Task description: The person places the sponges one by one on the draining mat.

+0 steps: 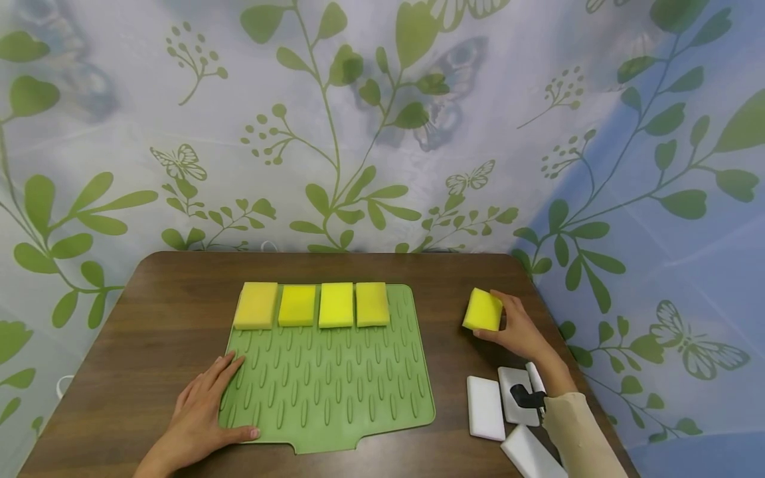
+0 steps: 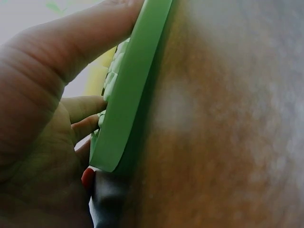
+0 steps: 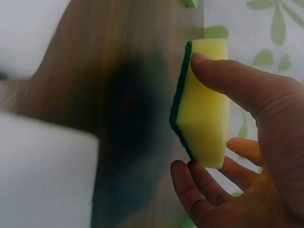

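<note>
The right hand (image 1: 520, 328) grasps a yellow sponge (image 1: 483, 310): in the right wrist view the thumb lies along one edge of the sponge (image 3: 204, 114), and the fingertips (image 3: 183, 173) curl up under the opposite edge, so the block sits pinched between them. Its dark green scouring layer faces away from the palm, toward the table. In the head view the sponge is tilted, at the right side of the brown table (image 1: 149, 318), well apart from the mat; whether it touches the wood cannot be told.

The left hand (image 1: 200, 411) lies flat and relaxed, fingers straight, on the near left corner of the green ribbed mat (image 1: 335, 392). In the left wrist view the thumb (image 2: 71, 47) runs along the mat's (image 2: 128, 95) edge, while the other fingers rest on its ribbed top; nothing is gripped.

Farther out, four more yellow sponges (image 1: 313, 305) lie side by side in a row along the far edge of the mat, the leftmost overhanging its corner slightly. Near the right forearm, three white blocks (image 1: 485, 407) lie on the table close to its near right corner, with a small black clip-like piece on the middle one. A leaf-and-butterfly patterned curtain (image 1: 382, 119) stands behind the table.
</note>
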`<control>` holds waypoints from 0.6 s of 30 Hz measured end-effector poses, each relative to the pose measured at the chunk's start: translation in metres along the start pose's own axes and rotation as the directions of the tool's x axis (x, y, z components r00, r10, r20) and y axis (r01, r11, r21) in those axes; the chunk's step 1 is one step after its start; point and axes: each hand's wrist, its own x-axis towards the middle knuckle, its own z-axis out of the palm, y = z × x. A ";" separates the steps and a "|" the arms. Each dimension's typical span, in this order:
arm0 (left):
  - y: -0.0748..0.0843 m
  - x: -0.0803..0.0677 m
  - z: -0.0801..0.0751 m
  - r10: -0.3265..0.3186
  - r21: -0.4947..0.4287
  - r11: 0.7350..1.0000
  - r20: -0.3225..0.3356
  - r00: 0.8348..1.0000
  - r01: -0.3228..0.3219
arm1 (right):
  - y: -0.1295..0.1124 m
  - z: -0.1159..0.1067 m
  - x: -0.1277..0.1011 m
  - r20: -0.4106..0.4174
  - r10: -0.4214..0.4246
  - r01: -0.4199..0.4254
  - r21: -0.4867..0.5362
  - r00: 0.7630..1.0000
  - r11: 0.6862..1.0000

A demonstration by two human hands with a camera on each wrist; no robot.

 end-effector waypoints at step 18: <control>0.003 0.000 -0.004 -0.008 -0.013 1.000 0.012 1.000 0.009 | -0.053 0.027 0.024 0.095 -0.127 0.123 0.050 0.987 0.991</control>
